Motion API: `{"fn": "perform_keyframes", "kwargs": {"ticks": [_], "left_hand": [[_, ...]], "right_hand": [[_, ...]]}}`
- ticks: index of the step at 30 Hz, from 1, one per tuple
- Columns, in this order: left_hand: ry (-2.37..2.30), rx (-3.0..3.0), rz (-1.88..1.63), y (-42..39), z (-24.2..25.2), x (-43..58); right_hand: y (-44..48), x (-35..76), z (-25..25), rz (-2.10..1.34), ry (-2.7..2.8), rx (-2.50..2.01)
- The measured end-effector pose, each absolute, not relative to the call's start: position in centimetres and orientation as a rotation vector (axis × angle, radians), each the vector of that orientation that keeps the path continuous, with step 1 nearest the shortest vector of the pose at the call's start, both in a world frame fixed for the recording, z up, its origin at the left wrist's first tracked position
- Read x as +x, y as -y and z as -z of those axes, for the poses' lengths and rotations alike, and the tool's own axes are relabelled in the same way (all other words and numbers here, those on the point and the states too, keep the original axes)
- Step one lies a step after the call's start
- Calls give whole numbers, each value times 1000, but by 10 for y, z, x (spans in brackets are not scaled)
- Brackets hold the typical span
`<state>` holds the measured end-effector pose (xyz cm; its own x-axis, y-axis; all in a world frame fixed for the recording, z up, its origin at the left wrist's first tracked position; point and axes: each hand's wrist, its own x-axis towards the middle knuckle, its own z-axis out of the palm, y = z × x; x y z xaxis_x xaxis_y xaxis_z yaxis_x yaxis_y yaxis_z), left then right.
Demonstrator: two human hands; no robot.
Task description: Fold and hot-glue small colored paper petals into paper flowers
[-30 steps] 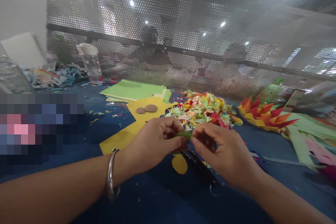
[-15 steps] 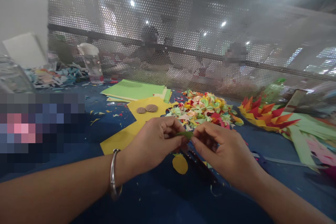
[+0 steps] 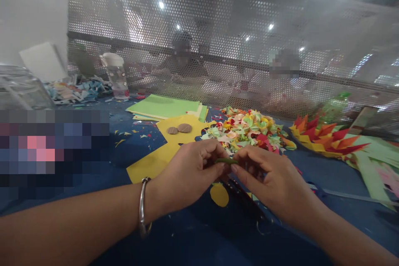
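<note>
Between my two hands is a small green piece of paper [image 3: 227,161], seen nearly edge-on. My left hand [image 3: 190,178], with a silver bangle at the wrist, pinches its left end. The fingertips of my right hand [image 3: 269,176] close on its right end. Below the hands a yellow oval paper cutout [image 3: 219,195] lies on the blue tabletop. Beside it is a long dark object, partly hidden by my right hand, whose kind I cannot make out. Yellow paper sheets [image 3: 152,162] lie beyond my left hand, two brown oval pieces [image 3: 184,128] resting on one of them.
A heap of colourful paper pieces [image 3: 249,129] stands beyond my hands. Green sheets [image 3: 165,107] are stacked behind the yellow ones. To the right sit red, orange and yellow pointed paper shapes [image 3: 327,139]. A clear bottle [image 3: 116,77] stands before a perforated metal screen [image 3: 218,29].
The view has shifted slightly, so everything appears a little farther right. The green paper has tilted between my fingers and now shows a narrower edge. Both hands keep their pinch.
</note>
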<state>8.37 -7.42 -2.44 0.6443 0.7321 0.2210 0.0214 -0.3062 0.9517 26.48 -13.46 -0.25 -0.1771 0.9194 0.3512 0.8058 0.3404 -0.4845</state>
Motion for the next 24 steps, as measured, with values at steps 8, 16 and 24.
{"fn": "perform_keyframes", "kwargs": {"ticks": [8, 16, 24], "left_hand": [[-644, 1910, -817, 78, 24, 81], [-679, 1986, -794, 85, 19, 80], [-630, 1847, -820, 82, 24, 85]], "right_hand": [[134, 263, 4, -360, 2083, -1485], [137, 261, 4, -358, 2087, -1465], [136, 261, 3, -243, 2073, -1513]]}}
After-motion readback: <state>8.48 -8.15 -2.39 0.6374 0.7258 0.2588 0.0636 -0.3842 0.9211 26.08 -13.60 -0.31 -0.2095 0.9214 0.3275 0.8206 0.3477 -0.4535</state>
